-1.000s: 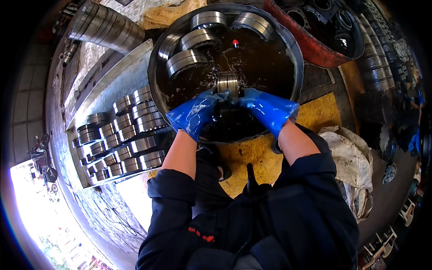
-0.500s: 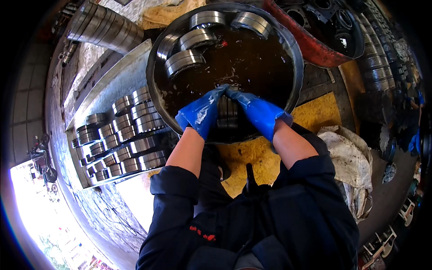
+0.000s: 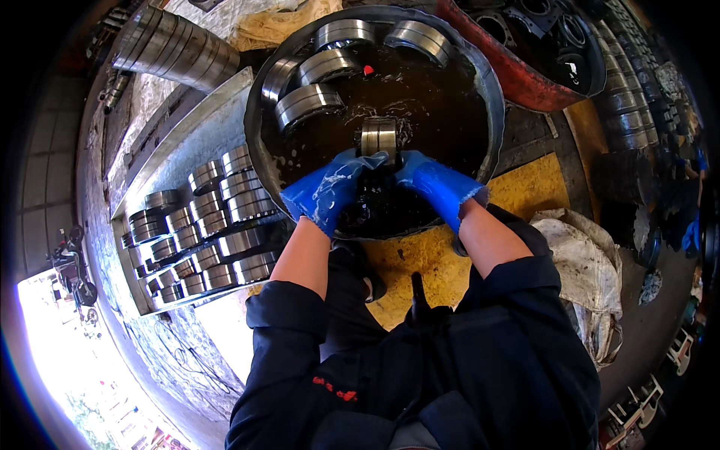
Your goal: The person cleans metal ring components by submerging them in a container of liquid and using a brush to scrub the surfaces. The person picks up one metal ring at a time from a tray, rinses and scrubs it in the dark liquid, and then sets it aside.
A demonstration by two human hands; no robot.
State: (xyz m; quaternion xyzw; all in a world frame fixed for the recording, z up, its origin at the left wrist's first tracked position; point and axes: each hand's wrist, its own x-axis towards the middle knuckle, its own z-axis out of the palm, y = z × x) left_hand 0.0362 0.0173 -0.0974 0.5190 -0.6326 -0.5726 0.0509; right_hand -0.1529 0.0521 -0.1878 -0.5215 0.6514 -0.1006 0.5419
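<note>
Both my hands wear blue rubber gloves and reach into a round metal tub [image 3: 495,120] of dark brown liquid. Between them a shiny steel bearing ring [image 3: 379,136] rises partly out of the liquid. My left hand [image 3: 328,187] is closed at the ring's near left side, and my right hand [image 3: 439,187] is at its near right side. Some fingertips are hidden by the ring and the liquid. Several more steel rings [image 3: 307,105] sit at the tub's far left. Another ring [image 3: 420,41] lies at its far right. A small red piece [image 3: 368,70] floats near the far rings.
Left of the tub, a metal tray [image 3: 131,274] carries rows of steel rings [image 3: 210,217]. A long stack of rings [image 3: 176,49] lies beyond it. A red-sided container [image 3: 517,82] with dark metal parts adjoins the tub at far right. A white sack [image 3: 577,262] lies at right.
The bearing ring has come up out of the liquid and away from the tub's near edge. My hands have moved from meeting beyond it to either side. The red piece shows more clearly.
</note>
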